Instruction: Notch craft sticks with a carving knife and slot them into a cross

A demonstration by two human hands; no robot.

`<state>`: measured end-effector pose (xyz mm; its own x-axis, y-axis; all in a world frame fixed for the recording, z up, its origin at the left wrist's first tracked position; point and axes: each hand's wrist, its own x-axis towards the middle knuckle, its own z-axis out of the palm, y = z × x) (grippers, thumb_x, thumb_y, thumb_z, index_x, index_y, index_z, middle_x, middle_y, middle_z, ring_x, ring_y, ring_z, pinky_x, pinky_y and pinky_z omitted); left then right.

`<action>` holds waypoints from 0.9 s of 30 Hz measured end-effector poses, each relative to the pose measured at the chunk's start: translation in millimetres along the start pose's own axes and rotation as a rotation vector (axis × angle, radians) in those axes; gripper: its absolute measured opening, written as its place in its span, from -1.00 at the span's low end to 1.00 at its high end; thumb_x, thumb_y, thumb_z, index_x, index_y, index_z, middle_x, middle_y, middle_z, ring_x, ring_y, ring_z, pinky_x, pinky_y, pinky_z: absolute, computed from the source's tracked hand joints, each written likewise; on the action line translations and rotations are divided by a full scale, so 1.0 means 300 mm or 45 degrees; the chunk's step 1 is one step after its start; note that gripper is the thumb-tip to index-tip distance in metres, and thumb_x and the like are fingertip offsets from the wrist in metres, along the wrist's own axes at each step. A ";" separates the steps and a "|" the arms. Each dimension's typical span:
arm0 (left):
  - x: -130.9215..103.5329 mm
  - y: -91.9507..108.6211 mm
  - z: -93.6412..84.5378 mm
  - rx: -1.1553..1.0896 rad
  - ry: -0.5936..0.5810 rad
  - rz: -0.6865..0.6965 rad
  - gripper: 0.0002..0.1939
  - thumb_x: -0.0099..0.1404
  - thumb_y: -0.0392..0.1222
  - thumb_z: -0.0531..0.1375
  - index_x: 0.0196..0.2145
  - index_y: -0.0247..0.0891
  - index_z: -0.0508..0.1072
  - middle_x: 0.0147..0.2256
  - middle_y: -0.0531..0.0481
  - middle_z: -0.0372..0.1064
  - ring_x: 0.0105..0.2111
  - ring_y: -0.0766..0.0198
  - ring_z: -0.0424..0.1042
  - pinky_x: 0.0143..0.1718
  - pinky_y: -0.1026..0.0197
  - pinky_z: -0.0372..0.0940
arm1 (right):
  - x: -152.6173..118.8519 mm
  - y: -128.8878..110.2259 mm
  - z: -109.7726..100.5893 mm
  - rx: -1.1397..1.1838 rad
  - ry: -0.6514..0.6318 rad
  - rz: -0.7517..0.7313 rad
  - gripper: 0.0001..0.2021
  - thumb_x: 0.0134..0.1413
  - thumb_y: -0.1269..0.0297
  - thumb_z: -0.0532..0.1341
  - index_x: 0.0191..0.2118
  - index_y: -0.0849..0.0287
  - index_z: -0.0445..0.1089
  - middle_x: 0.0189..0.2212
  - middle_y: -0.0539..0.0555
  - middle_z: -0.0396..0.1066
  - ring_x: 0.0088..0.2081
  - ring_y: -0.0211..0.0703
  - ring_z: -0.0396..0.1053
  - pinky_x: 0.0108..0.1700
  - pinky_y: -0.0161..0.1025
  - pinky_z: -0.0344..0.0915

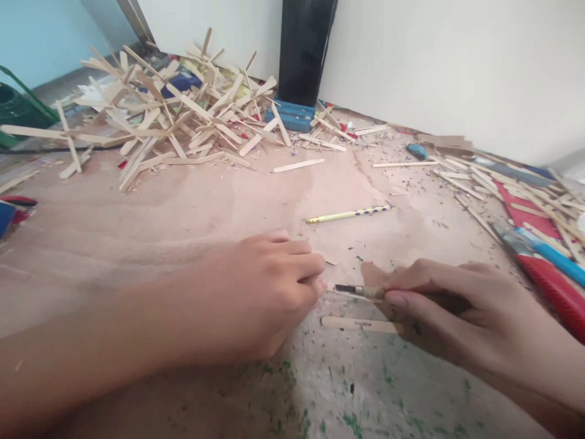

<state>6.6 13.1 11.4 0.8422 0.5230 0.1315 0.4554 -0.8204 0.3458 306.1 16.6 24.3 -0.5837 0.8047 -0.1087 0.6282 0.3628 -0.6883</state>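
Note:
My left hand (278, 286) is closed, its fingertips pinching the left end of a thin wooden craft stick (333, 294) low over the table. Between thumb and fingers, my right hand (457, 305) grips a small chisel-like tool (361, 291) with a dark flat tip and a tan handle. The tip points left, just above that stick and close to the left fingertips. Nearer to me lies another craft stick (356, 324) with a dark mark or slot at its middle; its right end runs into the shadow of my right hand.
Beyond my hands lies a pale yellow pencil (347, 214). A large heap of craft sticks (183, 110) covers the back left, beside a black post on a blue base (292, 114). More sticks, a red-handled tool (548, 286) and a blue pen-like tool (553, 251) lie at right.

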 end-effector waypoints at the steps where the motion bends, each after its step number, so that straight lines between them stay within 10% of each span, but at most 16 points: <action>1: 0.000 0.001 0.001 -0.001 -0.001 -0.002 -0.77 0.53 -0.34 0.17 -0.29 -0.27 0.59 -0.31 0.00 0.47 -0.29 0.15 0.42 -0.16 0.03 0.23 | 0.000 0.002 0.002 0.028 -0.010 -0.002 -0.68 0.49 0.02 0.25 -0.28 0.06 0.59 -0.48 -0.02 0.61 -0.54 -0.27 0.50 -0.50 -0.36 0.35; 27: -0.010 -0.003 -0.016 0.032 -0.134 -0.015 -0.82 0.52 -0.30 0.18 -0.21 -0.23 0.60 -0.25 0.02 0.54 -0.24 0.12 0.50 -0.12 -0.01 0.28 | -0.006 0.034 0.002 0.101 -0.098 -0.042 -0.69 0.54 0.12 0.22 -0.30 0.09 0.50 -0.56 -0.10 0.50 -0.61 -0.39 0.36 -0.51 -0.42 0.24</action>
<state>2.3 13.5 15.0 0.8617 0.5067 0.0288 0.4717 -0.8205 0.3229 313.2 18.5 17.1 -0.6431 0.7533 -0.1378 0.5671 0.3476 -0.7467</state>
